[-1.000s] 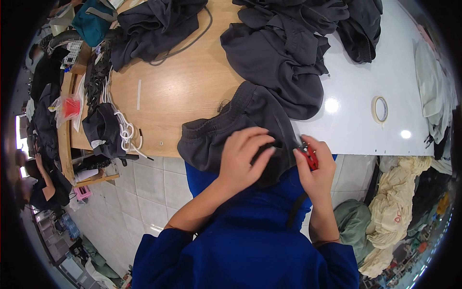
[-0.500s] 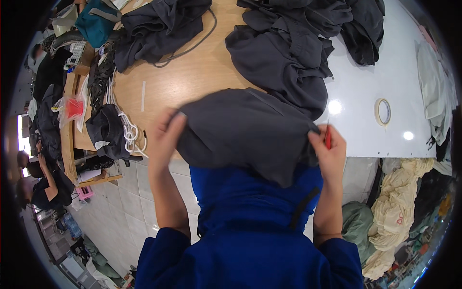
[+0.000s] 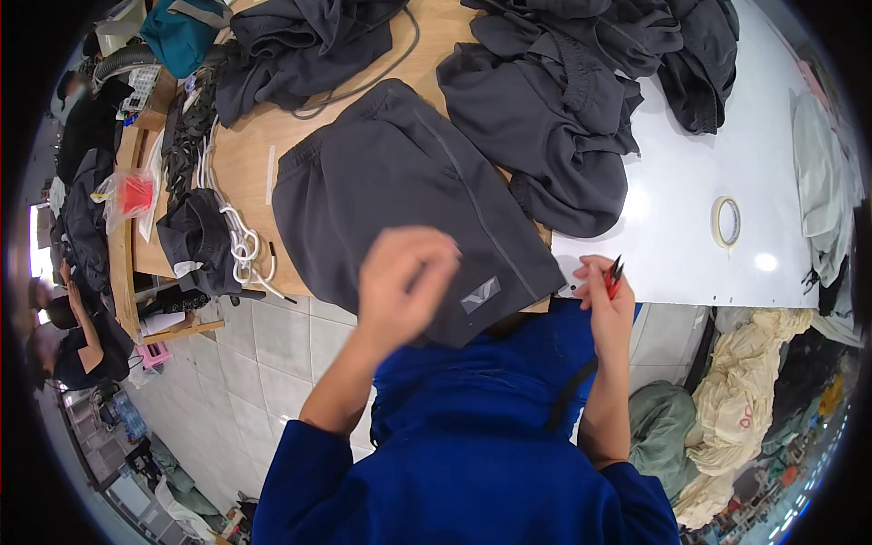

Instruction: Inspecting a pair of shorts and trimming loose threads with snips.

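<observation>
The grey shorts (image 3: 391, 177) on the table (image 3: 241, 159) before you look soft and light, best held by waistband (image 3: 302, 158) or hem (image 3: 527, 293). The waistband points away and leftward, the long axis slanting to the near-right hem. Your right hand (image 3: 606, 295) holds red snips (image 3: 614, 284); whether your blurred left hand (image 3: 389, 283) grips cloth, I cannot tell.

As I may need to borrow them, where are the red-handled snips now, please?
In the head view, the red-handled snips are in the right hand, just right of the dark-grey shorts.
</observation>
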### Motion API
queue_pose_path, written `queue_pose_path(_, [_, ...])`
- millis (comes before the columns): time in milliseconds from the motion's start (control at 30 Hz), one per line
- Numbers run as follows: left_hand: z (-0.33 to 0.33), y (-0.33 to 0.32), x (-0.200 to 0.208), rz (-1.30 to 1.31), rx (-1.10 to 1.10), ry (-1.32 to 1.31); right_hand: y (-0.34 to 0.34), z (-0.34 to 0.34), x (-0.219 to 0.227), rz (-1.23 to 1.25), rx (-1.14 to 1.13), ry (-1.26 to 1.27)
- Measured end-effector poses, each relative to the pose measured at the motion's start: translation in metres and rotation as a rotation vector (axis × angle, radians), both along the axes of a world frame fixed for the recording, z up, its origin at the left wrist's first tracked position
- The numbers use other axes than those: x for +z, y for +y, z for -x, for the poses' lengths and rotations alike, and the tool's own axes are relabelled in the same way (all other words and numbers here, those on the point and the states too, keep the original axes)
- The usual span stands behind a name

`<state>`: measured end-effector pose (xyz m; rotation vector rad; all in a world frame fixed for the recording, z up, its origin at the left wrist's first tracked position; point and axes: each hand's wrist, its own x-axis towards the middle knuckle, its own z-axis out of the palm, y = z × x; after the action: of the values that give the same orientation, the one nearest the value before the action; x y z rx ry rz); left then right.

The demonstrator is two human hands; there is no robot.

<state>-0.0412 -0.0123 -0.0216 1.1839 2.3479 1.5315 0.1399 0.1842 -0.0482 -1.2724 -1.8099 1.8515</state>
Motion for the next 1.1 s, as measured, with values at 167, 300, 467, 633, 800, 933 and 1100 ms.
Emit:
queue_pose_path(167, [-0.051, -0.022, -0.008, 0.178, -0.176, 0.072, -0.009, -0.005, 0.000, -0.579, 0.365, -0.061])
queue_pose_path(300, [-0.043, -0.037, -0.012, 0.587, -0.236, 0.163, -0.014, 0.004, -0.001, -0.814, 0.542, -0.200])
queue_pose_path(467, [-0.016, -0.045, -0.001, 0.578, -0.344, -0.091, 0.005, 0.003, -0.001, -0.415, 0.656, 0.173])
queue_pose_path(633, [-0.005, -0.039, 0.017, 0.019, -0.175, -0.852, 0.020, 0.008, 0.028, 0.226, 0.156, 0.361])
queue_pose_path(800, [0.009, -0.017, 0.009, -0.052, 0.226, -1.038, 0.008, 0.021, 0.027, 0.106, 0.075, 0.243])
queue_pose_path(933, [-0.008, -0.024, 0.019, 0.082, -0.818, -0.373, 0.000, 0.012, 0.016, 0.094, 0.014, 0.251])
queue_pose_path(1100, [-0.046, -0.009, -0.002, 0.230, -0.875, -0.327, -0.015, 0.021, 0.013, -0.277, -0.017, 0.268])
